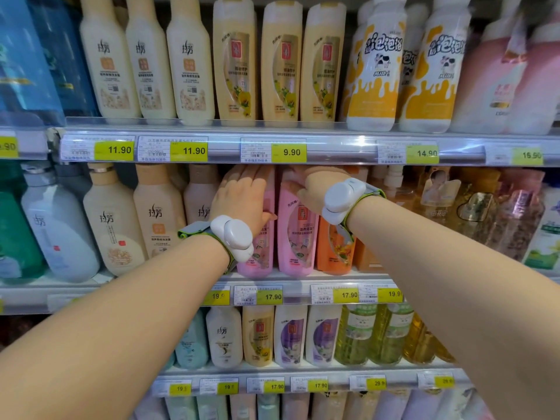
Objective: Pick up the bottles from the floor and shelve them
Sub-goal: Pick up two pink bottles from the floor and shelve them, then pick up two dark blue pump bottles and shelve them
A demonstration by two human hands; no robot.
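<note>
Hands (239, 198): two
Pink bottles (295, 225), middle shelf: two
Orange bottle (335, 253): one
Wrist devices (235, 236): two
Milk-print bottles (375, 74), top shelf: two in front

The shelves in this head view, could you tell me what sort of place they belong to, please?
Most likely a supermarket toiletries aisle: stacked shelves hold rows of shampoo-type bottles, and yellow price tags line each shelf edge.

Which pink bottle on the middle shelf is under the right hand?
The right-hand pink bottle, next to the orange bottle; the right hand rests on its top. The left hand covers the other pink bottle.
</note>
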